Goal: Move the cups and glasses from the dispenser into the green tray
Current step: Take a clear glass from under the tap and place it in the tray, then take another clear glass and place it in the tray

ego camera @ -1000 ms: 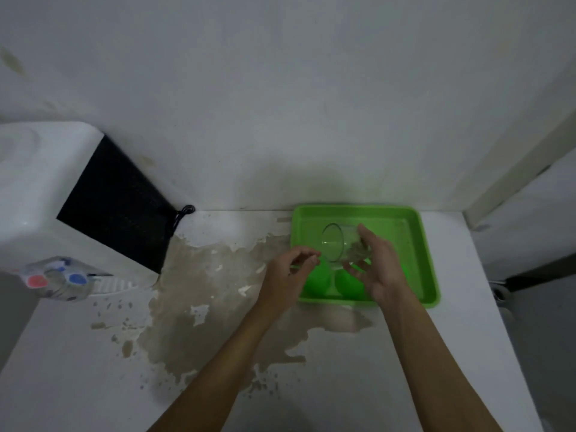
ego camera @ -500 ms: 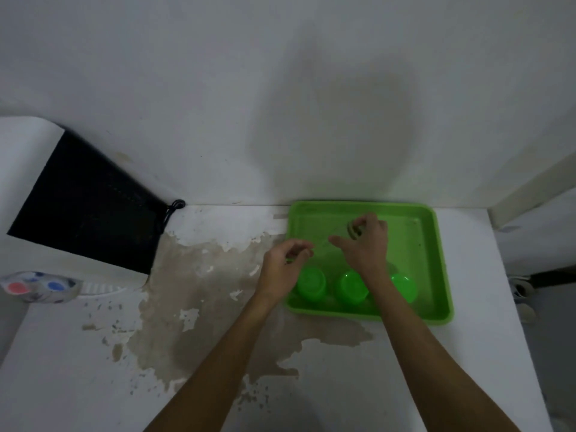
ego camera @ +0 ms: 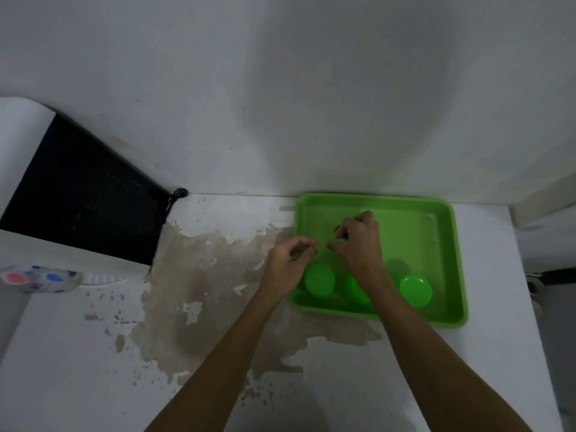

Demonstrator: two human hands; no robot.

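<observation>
A second ago your right hand (ego camera: 358, 241) carried a clear glass tilted above the green tray (ego camera: 442, 319); now that hand sits low inside the tray, fingers curled over the spot where the glass went down. The glass itself is all but hidden under your knuckles (only a dark glint shows at your fingertips), so you cannot tell from here whether your grip is released or whether you are holding it. Your left hand (ego camera: 288, 260) hovers at the tray's left rim, loosely curled and holding nothing, much as it did before.

Three green cups already stand along the tray's near edge: the left cup (ego camera: 319, 281), the middle cup (ego camera: 353, 289) partly behind your right wrist, and the right cup (ego camera: 416, 289). The back half of the tray is bare apart from where your hand is.

The dispenser (ego camera: 21, 188) stands well apart on the left of the surface (ego camera: 93, 369). By my reading, the glass is placed or nearly so, and your next reach goes back to the dispenser for whatever remains
</observation>
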